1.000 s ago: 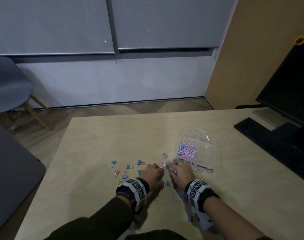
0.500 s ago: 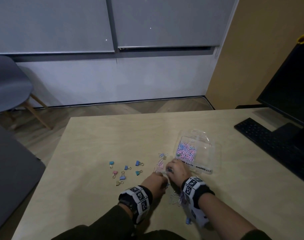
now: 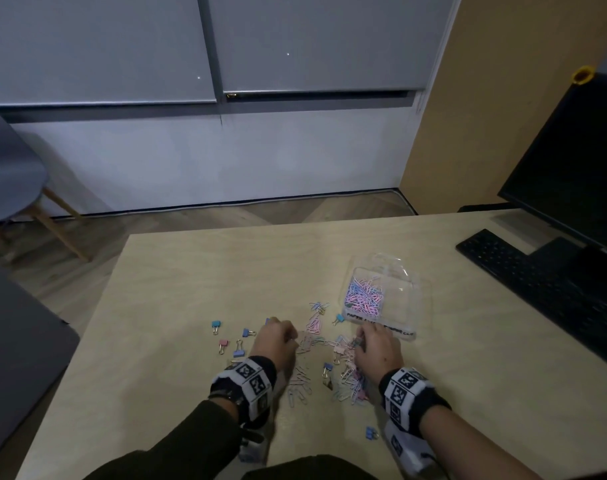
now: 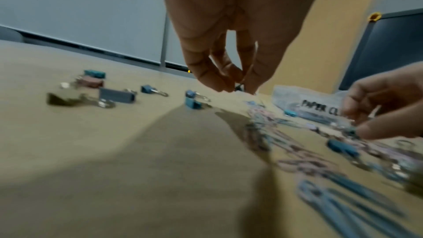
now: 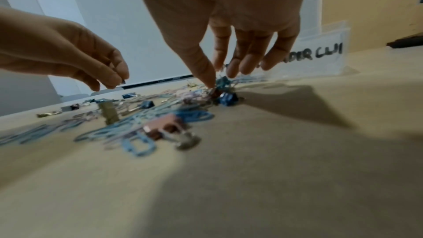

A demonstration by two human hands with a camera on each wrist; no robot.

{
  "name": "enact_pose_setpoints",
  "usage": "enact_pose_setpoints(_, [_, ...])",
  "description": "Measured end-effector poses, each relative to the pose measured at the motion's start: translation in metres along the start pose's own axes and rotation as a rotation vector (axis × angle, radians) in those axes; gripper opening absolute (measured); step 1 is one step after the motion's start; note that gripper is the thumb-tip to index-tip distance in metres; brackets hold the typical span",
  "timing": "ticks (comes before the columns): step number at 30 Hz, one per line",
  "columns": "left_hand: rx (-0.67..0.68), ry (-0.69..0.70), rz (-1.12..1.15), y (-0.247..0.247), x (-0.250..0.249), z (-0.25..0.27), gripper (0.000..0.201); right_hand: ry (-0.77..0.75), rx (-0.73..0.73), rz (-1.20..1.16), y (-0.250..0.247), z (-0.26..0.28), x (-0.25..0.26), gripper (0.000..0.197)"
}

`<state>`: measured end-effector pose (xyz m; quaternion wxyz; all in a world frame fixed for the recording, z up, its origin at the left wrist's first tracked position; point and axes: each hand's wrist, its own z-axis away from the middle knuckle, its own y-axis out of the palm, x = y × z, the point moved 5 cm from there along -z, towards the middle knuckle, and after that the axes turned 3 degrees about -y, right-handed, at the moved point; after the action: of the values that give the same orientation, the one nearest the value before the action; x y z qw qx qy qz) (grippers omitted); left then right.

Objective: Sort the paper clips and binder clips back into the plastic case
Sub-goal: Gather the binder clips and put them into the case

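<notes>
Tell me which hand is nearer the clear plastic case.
Right. The right hand sits just at the near edge of the clear plastic case; the left hand is farther left, beyond the loose clips.

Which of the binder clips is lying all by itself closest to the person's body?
The blue binder clip beside the right wrist band. It sits apart from the paper clip pile, nearer the table's front edge than any other.

The table [image 3: 198, 271] is seen from above and behind by the head view, facing forward and down. It is skimmed from close by the wrist views, each facing along its fingers. The scattered clips [image 3: 347, 382] are shared by all three.
</notes>
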<state>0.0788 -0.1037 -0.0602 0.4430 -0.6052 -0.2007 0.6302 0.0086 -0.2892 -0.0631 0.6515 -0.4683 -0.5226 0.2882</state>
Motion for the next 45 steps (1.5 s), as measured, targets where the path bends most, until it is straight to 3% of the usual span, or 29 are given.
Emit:
enact_pose_setpoints(4, [-0.052,-0.063,-0.085,-0.014,0.022,-0.006,0.024,-0.219,0.084,-0.027,0.015,0.016,0.023,0.020])
enact_pose_setpoints(7, [-0.030,0.005,-0.263,-0.013,0.019,0.001,0.030,-0.328,0.232,0.026,0.028,0.025,0.035,0.026])
enact_pose_setpoints(10, [0.028,0.072,-0.211,-0.002,0.005,0.015,0.028,-0.307,0.270,-0.011,0.030,0.025,0.037,0.024])
enact_pose_setpoints(13, [0.244,0.173,-0.101,0.021,-0.015,0.032,0.034,-0.217,0.220,-0.125,0.025,0.020,0.034,0.015])
enact_pose_setpoints(17, [0.372,0.341,-0.314,0.043,-0.038,0.042,0.059,-0.160,0.141,-0.134,0.015,0.014,0.024,0.016])
enact_pose_setpoints(21, [0.341,0.462,-0.500,0.053,-0.050,0.042,0.034,-0.193,0.140,-0.003,0.013,0.014,0.009,0.011])
enact_pose_setpoints(26, [0.341,0.341,-0.363,0.055,-0.044,0.034,0.024,-0.183,0.122,0.019,0.005,0.014,0.000,0.011])
enact_pose_setpoints(33, [0.356,0.221,-0.196,0.048,-0.036,0.033,0.019,-0.219,0.110,-0.136,0.004,-0.008,0.033,0.021])
enact_pose_setpoints(41, [0.048,0.005,0.009,-0.003,0.006,0.023,0.013,-0.290,0.265,0.096,0.025,-0.039,0.067,0.047])
enact_pose_setpoints(45, [-0.002,-0.073,0.050,-0.015,0.024,0.017,0.012,-0.330,0.277,0.150,0.031,-0.044,0.066,0.039])
